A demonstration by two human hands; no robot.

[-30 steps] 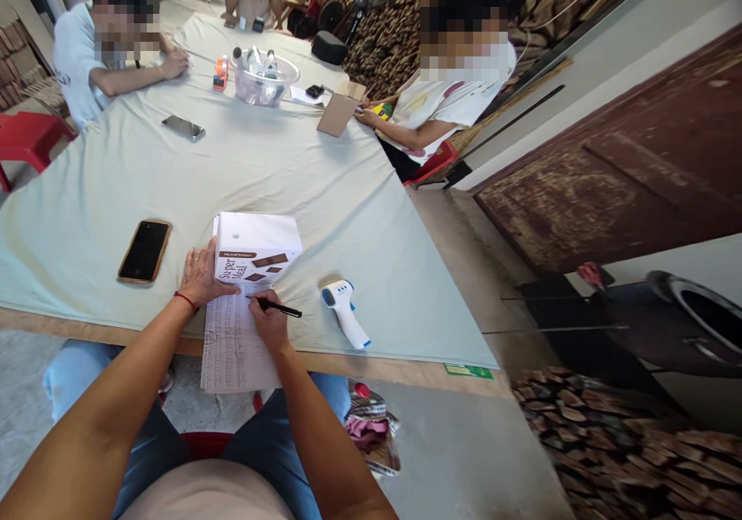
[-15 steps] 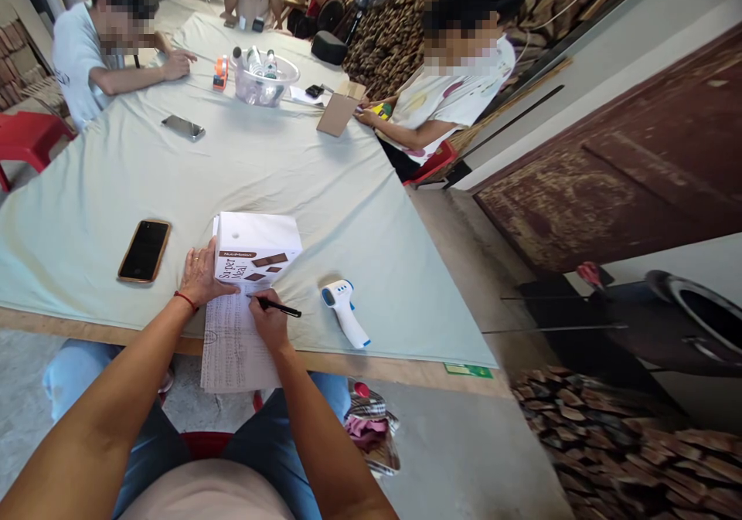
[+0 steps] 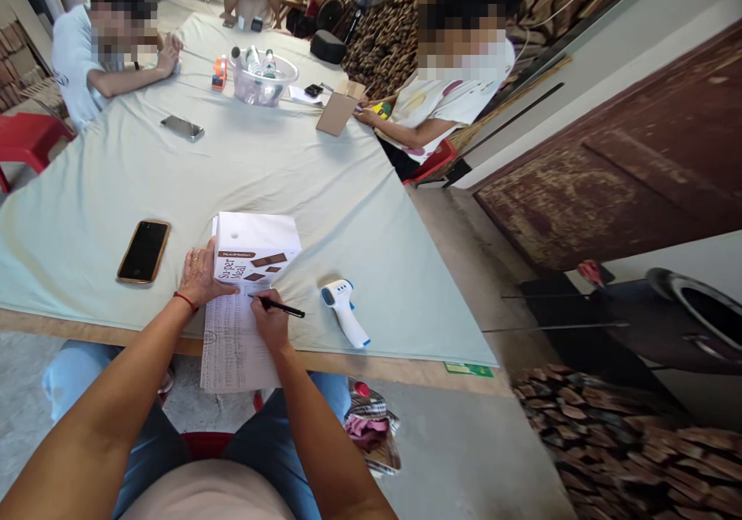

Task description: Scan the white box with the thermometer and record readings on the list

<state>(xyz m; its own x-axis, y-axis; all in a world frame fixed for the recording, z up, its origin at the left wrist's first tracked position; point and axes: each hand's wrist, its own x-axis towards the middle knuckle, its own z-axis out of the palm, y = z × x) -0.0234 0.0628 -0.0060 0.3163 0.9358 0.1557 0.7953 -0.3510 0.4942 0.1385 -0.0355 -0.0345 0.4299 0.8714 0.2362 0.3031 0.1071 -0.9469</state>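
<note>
My right hand is closed around a black pen, its tip close to the written-on paper. This sheet hangs a little over the table's front edge. A white box printed "Super Meal" lies across the upper part of the paper. Against the box's left side rests my left hand, fingers stretched out and thumb along its lower edge, with a red cord at the wrist. To the right of the pen lies a white and blue infrared thermometer. A phone in a brown case is left of my left hand.
Farther back on the cloth-covered table are another phone, a clear basin of bottles, an orange object and a cardboard box. People sit at the left, right and far end. Firewood is stacked at the right.
My right hand and the pen have shifted slightly to the right. The person at the left has raised a hand toward the face. My left hand and the box stay put.
</note>
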